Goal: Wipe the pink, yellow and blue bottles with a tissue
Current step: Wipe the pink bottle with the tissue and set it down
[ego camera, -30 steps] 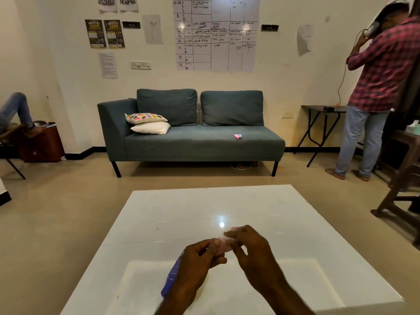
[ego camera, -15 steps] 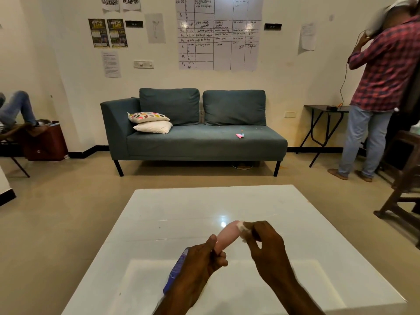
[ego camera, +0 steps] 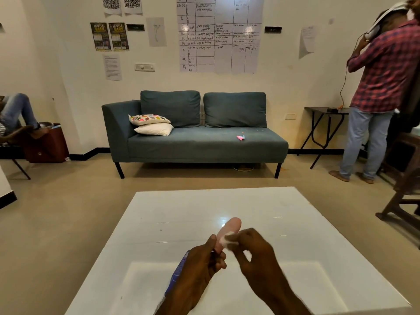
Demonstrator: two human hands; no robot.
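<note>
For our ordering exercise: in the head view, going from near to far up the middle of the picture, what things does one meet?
left hand gripping the bottles → pink bottle with the tissue on it → far edge of the white table → teal sofa → handwritten chart on the wall.

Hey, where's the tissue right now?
In the head view the tissue is low and centre, pinched in the right hand against the side of the pink bottle that the left hand holds above the white table.

Tilted pink bottle (ego camera: 229, 228), white tissue (ego camera: 228, 239) against its side.
</note>
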